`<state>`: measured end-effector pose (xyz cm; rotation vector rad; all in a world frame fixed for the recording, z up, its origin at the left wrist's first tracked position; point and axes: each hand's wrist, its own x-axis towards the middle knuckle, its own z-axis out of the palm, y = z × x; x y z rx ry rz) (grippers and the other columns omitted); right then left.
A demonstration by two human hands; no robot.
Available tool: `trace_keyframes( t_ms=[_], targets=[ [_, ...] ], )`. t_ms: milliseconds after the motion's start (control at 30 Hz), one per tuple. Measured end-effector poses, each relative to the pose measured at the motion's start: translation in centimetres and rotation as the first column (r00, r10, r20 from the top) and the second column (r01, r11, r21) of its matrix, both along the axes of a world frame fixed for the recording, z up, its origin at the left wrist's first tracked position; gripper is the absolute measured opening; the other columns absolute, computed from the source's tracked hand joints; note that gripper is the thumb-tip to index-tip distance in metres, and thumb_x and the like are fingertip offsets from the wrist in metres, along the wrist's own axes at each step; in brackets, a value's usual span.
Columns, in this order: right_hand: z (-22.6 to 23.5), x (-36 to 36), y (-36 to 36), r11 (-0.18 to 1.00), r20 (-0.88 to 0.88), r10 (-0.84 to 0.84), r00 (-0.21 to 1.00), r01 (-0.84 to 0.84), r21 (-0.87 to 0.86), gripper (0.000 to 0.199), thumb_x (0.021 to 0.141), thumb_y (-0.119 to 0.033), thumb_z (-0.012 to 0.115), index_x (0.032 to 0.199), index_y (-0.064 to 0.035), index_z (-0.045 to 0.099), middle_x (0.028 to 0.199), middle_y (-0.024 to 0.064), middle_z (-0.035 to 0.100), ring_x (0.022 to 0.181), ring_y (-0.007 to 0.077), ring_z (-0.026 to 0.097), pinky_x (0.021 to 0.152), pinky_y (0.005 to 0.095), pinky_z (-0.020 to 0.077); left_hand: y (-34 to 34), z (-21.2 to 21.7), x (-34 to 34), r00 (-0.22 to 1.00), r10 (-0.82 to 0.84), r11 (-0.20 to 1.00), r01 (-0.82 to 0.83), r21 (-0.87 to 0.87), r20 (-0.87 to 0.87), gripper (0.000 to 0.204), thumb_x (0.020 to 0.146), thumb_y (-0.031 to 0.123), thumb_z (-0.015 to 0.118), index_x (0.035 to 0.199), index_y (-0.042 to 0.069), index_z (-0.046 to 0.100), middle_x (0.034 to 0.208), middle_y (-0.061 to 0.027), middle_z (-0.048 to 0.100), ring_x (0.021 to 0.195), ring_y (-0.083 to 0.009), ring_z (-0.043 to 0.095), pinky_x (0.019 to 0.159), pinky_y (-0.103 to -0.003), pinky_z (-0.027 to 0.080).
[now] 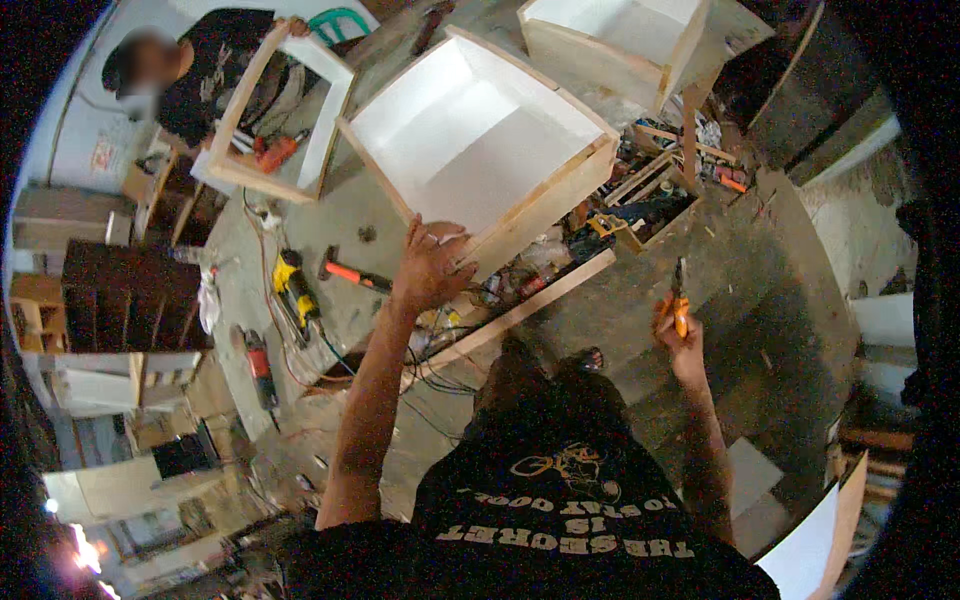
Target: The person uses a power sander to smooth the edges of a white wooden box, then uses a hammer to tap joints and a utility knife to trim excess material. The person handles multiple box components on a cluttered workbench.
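Note:
A shallow wooden box [545,215] with a white inside lies tilted in front of me. My left hand [436,264] grips its near left corner, fingers over the edge. Off to the right, away from the box, my right hand [679,328] is closed around pliers [681,305] with orange handles, their dark jaws pointing away from me.
Another person [215,75] at the far left holds a wooden frame [335,165]. A second white-lined box [590,45] stands at the back. On the floor lie a hammer [358,277], a yellow power tool [293,290], a red grinder [260,367], cables and an open toolbox [680,208].

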<state>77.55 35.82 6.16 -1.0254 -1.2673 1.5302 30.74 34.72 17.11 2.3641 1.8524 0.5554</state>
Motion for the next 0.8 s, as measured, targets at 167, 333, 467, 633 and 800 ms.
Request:
trace_keyframes(
  t_ms=[167, 333, 467, 633, 800],
  targets=[
    [1.0, -3.9, 2.3, 0.985, -0.111, 0.125, 0.986, -0.111, 0.130, 0.005, 0.089, -0.003, 0.064, 0.087, -0.0075, 0.062, 0.116, 0.0084, 0.066, 0.089, 0.0176, 0.064, 0.077, 0.0340, 0.0541, -2.7, 0.4, 2.4, 0.973, 0.191, 0.964, -0.211, 0.160, 0.128, 0.068, 0.074, 0.031, 0.085, 0.135, 0.013, 0.062, 0.146, -0.0126, 0.049, 0.137, -0.0394, 0.044, 0.116, -0.059, 0.032],
    [2.0, -8.2, -0.7, 0.985, -0.172, 0.166, 0.971, -0.171, -0.013, 0.006, 0.087, 0.000, 0.066, 0.086, -0.0054, 0.063, 0.120, 0.0095, 0.065, 0.094, 0.0186, 0.066, 0.082, 0.0354, 0.0541, -2.8, -1.4, 2.2, 0.938, 0.227, 0.937, -0.283, 0.203, 0.261, 0.055, 0.072, 0.023, 0.085, 0.124, 0.013, 0.067, 0.140, -0.0125, 0.054, 0.137, -0.0406, 0.044, 0.114, -0.056, 0.036],
    [3.5, -11.1, -1.7, 0.965, -0.248, 0.248, 0.937, -0.261, -0.019, 0.008, 0.088, 0.001, 0.068, 0.086, -0.0042, 0.063, 0.118, 0.0103, 0.064, 0.095, 0.0196, 0.065, 0.088, 0.0380, 0.0535, -2.2, -2.4, 1.4, 0.952, 0.165, 0.943, -0.229, 0.242, 0.257, 0.042, 0.072, 0.014, 0.084, 0.111, 0.012, 0.069, 0.137, -0.0109, 0.056, 0.137, -0.0400, 0.043, 0.113, -0.053, 0.038],
    [5.8, -14.5, -0.8, 0.950, -0.182, 0.303, 0.935, -0.311, -0.014, 0.012, 0.088, -0.003, 0.072, 0.084, -0.0039, 0.061, 0.113, 0.0107, 0.064, 0.093, 0.0209, 0.064, 0.089, 0.0383, 0.0532, -2.5, -1.9, 1.6, 0.940, 0.160, 0.954, -0.225, 0.199, 0.301, 0.041, 0.074, 0.011, 0.082, 0.112, 0.012, 0.069, 0.136, -0.0091, 0.058, 0.137, -0.0393, 0.044, 0.112, -0.052, 0.039],
    [7.7, -18.6, 0.0, 0.870, -0.037, 0.473, 0.880, -0.460, 0.181, 0.006, 0.082, -0.003, 0.066, 0.079, -0.0043, 0.061, 0.109, 0.0120, 0.065, 0.093, 0.0237, 0.064, 0.081, 0.0361, 0.0516, -3.5, 1.7, 1.9, 0.788, 0.206, 0.951, -0.302, 0.072, 0.580, 0.044, 0.076, 0.012, 0.080, 0.118, 0.011, 0.068, 0.126, -0.0084, 0.065, 0.129, -0.0357, 0.053, 0.111, -0.050, 0.041]
  ],
)
